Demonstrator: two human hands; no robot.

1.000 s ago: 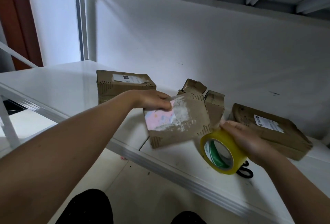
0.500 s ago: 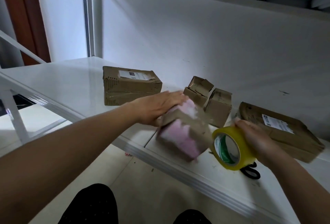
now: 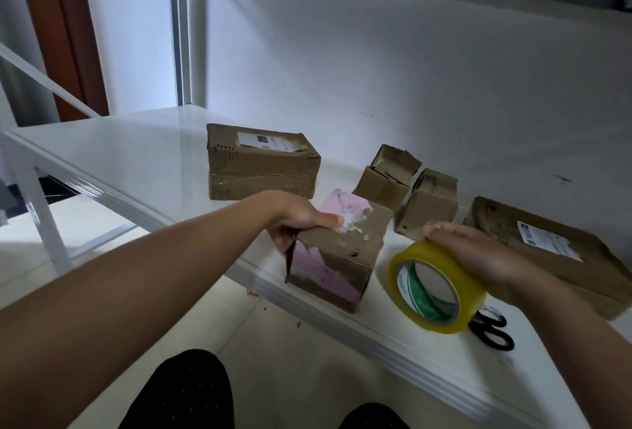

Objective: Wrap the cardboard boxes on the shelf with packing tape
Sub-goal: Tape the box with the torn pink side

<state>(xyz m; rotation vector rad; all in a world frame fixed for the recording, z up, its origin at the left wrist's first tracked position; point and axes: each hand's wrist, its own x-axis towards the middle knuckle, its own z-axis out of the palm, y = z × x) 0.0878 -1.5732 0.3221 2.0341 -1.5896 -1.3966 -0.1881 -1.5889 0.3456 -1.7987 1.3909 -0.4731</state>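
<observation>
The left hand grips the small pink-patched box at the shelf edge to keep it steady, while the right hand wraps round the yellow tape roll beside it, ready to stick.

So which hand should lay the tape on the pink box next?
Probably the right hand: it already holds the tape roll beside the pink box, while the left hand grips the box's top edge.
</observation>
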